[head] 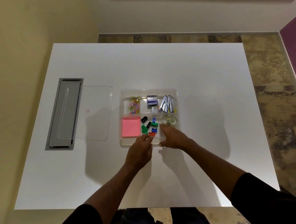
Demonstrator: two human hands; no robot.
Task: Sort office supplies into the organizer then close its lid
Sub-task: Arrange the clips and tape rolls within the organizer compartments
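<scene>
A clear six-compartment organizer (176, 100) sits mid-table. Its back row holds coloured paper clips (134, 105), staple boxes (151, 101) and metal staple removers (167, 104). In the front row are pink sticky notes (131, 126), small coloured sharpeners (148, 124) and clear tape rolls (170, 121). My left hand (140, 150) reaches over the front rim, its fingertips pinched on a red sharpener (151, 134) in the middle front compartment. My right hand (172, 138) lies spread over the front right compartment, fingertips just short of the tape and thumb at the front rim. The clear lid (91, 97) lies flat to the left.
The lid partly overlaps a grey recessed cable tray (58, 116) set in the white table (202, 74). A small pink dot (87, 110) shows under the lid. Patterned floor lies beyond the table's right and far edges.
</scene>
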